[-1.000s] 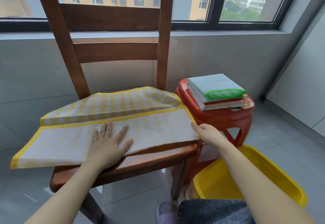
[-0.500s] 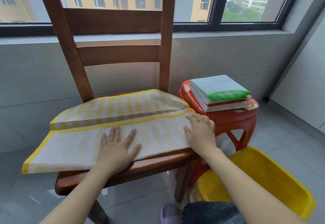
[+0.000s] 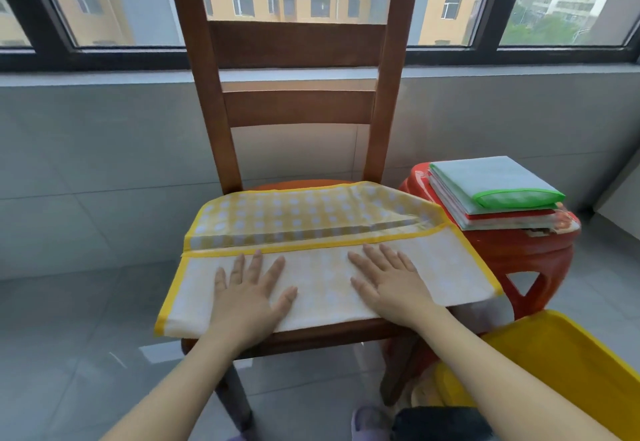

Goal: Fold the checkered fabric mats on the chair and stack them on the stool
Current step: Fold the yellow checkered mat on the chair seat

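Note:
A yellow checkered mat (image 3: 311, 218) with yellow trim lies across the seat of the wooden chair (image 3: 298, 42), its near half folded over so the pale underside faces up. My left hand (image 3: 247, 293) presses flat on the left part of that folded flap. My right hand (image 3: 391, 279) lies flat on the flap a little right of centre, fingers spread. To the right stands a red stool (image 3: 519, 250) carrying a stack of folded mats (image 3: 491, 187), the top one green-edged.
A yellow plastic tub (image 3: 568, 374) sits on the floor at the lower right, in front of the stool. Grey tiled floor surrounds the chair, and a grey wall with a window sill runs behind it.
My right hand slid left from the mat's right edge onto the middle of the folded flap. My left hand stayed pressed flat. The view shifted so the chair sits more central.

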A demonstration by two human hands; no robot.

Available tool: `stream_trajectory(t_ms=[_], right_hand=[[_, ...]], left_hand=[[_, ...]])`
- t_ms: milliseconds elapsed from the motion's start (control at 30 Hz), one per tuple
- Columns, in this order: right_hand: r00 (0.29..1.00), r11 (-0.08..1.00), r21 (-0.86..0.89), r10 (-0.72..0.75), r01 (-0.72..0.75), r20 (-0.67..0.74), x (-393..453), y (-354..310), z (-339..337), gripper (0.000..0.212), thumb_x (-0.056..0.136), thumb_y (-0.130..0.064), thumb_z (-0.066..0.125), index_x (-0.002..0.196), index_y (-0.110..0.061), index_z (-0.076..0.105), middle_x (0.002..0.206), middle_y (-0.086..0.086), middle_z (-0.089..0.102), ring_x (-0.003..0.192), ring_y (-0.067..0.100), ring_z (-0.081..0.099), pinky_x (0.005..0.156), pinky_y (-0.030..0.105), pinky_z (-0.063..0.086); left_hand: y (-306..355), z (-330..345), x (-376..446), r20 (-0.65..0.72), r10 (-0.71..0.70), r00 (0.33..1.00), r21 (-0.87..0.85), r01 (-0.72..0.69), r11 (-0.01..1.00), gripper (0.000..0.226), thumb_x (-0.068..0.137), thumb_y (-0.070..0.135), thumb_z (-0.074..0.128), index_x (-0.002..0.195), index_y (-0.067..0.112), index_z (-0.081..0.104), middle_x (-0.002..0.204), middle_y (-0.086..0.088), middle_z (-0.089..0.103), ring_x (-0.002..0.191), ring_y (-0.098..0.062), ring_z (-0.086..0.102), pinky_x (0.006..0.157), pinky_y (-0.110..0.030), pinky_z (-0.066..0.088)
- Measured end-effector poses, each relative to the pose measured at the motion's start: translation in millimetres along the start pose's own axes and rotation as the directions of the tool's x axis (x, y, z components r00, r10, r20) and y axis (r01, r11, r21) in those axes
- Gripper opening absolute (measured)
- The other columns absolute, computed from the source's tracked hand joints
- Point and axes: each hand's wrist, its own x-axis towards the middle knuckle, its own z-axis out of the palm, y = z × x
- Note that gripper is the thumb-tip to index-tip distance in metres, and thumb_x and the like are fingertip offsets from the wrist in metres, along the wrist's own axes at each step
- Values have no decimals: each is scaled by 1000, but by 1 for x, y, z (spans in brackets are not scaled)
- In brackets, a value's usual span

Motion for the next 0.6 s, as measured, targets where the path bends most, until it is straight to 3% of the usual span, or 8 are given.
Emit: stream_trajectory(t_ms=[100, 200, 267, 333, 433, 500, 600], right_hand=[[997, 999, 0, 49, -49, -58, 4, -11, -5, 49, 95, -49, 29, 143, -40, 24, 156, -6, 17, 145, 20, 8, 116, 38, 6], [981, 995, -35, 87, -94, -176, 15, -30, -7, 42, 91, -46, 38, 129, -29, 41, 137, 0, 41, 128, 25, 32, 107, 38, 20], [977, 997, -42, 47, -57, -206, 23, -43, -7, 40, 91, -45, 38, 127, -26, 44, 133, 1, 43, 125, 25, 35, 106, 38, 21], [981, 1000, -15, -16, 13, -195, 32, -56, -5, 38, 92, -44, 39, 126, -27, 45, 135, 0, 42, 126, 24, 34, 105, 38, 23], [976, 999, 33, -20, 28, -215, 42, -69, -1, 35, 91, -46, 39, 122, -30, 47, 129, -3, 44, 122, 22, 35, 101, 37, 25], [973, 997, 74, 12, 5, -229, 46, -70, 2, 33, 90, -47, 40, 118, -30, 47, 123, -3, 43, 119, 21, 34, 100, 36, 23], [966, 997, 70, -2, 21, -257, 50, -67, 8, 31, 90, -47, 39, 114, -29, 49, 117, -3, 42, 115, 22, 34, 98, 35, 24]], left_hand=[[-22, -2, -6, 3, -43, 999, -1, 43, 999, 65, 88, 69, 15, 146, 47, -3, 159, 3, -15, 145, -23, -17, 116, -51, -10], [-22, -3, -6, 5, -37, 999, -8, 37, 999, 65, 89, 68, 16, 147, 46, -2, 159, 2, -13, 146, -26, -16, 115, -53, -10], [-19, -5, -3, 9, -41, 999, -14, 41, 999, 65, 89, 67, 21, 148, 44, 4, 160, -1, -7, 146, -28, -12, 115, -54, -9], [-15, -11, 2, -12, -58, 998, -41, 58, 998, 65, 86, 67, 27, 145, 40, 20, 158, -4, 11, 146, -28, 3, 115, -54, -4], [-11, -26, 16, -114, -84, 990, -81, 75, 994, 48, 89, 54, 37, 129, 29, 48, 135, -3, 44, 130, -24, 37, 111, -45, 20], [-10, -38, 36, -173, -101, 980, -170, 71, 983, 37, 91, 39, 42, 120, 21, 57, 125, -5, 53, 119, -25, 47, 100, -38, 32], [-8, -52, 82, -216, -86, 973, -261, 28, 965, 30, 92, 26, 43, 113, 17, 62, 120, -5, 56, 113, -26, 52, 94, -36, 34]])
